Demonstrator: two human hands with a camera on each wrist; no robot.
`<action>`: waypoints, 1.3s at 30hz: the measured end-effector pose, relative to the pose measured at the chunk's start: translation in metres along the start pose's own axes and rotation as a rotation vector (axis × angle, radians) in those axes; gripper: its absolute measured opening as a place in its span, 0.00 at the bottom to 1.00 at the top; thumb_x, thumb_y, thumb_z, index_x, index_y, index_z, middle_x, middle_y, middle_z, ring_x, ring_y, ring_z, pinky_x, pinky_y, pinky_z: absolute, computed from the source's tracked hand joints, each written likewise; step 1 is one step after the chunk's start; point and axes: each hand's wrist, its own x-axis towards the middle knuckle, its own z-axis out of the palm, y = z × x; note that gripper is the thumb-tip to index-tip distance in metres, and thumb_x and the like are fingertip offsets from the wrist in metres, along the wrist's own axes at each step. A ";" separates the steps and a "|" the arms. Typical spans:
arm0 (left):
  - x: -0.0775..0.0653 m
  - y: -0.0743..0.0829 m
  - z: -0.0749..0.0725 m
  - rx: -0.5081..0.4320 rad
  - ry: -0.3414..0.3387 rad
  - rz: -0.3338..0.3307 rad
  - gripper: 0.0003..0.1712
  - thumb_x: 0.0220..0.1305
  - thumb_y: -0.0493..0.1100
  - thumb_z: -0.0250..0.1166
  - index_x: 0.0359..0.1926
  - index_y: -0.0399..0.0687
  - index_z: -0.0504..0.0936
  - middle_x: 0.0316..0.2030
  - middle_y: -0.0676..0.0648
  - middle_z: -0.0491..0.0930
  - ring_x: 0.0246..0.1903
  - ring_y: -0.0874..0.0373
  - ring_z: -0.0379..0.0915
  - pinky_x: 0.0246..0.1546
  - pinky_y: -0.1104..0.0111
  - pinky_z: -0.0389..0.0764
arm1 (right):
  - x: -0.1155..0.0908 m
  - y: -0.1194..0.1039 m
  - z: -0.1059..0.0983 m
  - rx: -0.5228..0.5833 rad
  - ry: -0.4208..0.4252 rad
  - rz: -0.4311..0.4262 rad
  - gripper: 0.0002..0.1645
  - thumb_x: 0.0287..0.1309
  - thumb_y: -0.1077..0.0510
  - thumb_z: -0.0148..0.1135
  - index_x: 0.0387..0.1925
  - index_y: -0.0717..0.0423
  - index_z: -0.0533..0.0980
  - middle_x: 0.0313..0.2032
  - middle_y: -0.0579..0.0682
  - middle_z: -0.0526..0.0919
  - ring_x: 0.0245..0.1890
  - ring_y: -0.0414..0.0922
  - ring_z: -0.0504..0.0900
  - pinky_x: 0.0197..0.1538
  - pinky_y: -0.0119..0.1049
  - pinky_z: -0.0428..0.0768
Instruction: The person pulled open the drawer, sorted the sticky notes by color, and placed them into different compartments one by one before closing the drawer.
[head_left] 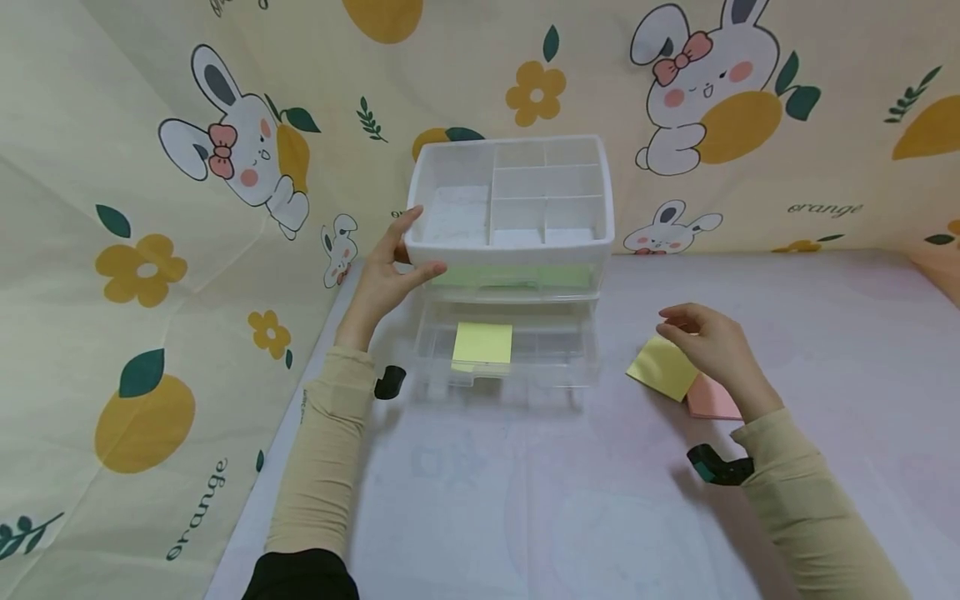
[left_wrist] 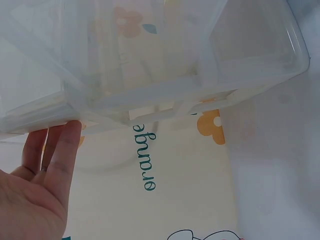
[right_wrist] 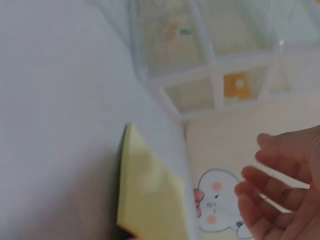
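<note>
A white and clear drawer organizer stands against the back cloth, with a divided tray on top. My left hand rests at its left front corner, thumb spread along the front and fingers against the side. Straight fingers touch its clear wall in the left wrist view. The lower clear drawer is pulled out and carries a yellow sticky note pad. Green shows through the upper drawer. My right hand, fingers loosely bent and holding nothing, is over another yellow sticky note pad and a pink pad.
A pale cloth covers the table. Patterned cloth with rabbits and oranges rises behind and at the left. Black wrist straps or mounts sit at both sleeves.
</note>
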 end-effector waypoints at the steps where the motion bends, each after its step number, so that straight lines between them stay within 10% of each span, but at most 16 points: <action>1: 0.000 0.000 0.000 -0.003 0.000 -0.005 0.45 0.49 0.55 0.71 0.64 0.87 0.56 0.35 0.44 0.73 0.37 0.55 0.69 0.36 0.66 0.71 | 0.001 0.002 0.000 -0.014 -0.010 0.009 0.26 0.66 0.47 0.51 0.56 0.62 0.71 0.51 0.65 0.77 0.51 0.61 0.74 0.49 0.56 0.70; 17: -0.004 -0.001 0.002 0.026 -0.005 -0.024 0.45 0.49 0.57 0.71 0.64 0.88 0.55 0.35 0.42 0.75 0.37 0.55 0.70 0.38 0.66 0.72 | 0.001 0.045 0.003 -0.236 -0.285 0.159 0.39 0.55 0.46 0.60 0.56 0.75 0.65 0.50 0.77 0.67 0.49 0.71 0.65 0.45 0.61 0.69; 39: -0.002 0.001 0.001 0.012 0.004 -0.023 0.45 0.49 0.55 0.71 0.64 0.86 0.56 0.36 0.43 0.74 0.38 0.55 0.69 0.38 0.66 0.72 | -0.001 0.031 -0.008 -0.116 -0.179 0.138 0.23 0.64 0.56 0.49 0.59 0.59 0.69 0.49 0.71 0.71 0.37 0.54 0.75 0.29 0.34 0.70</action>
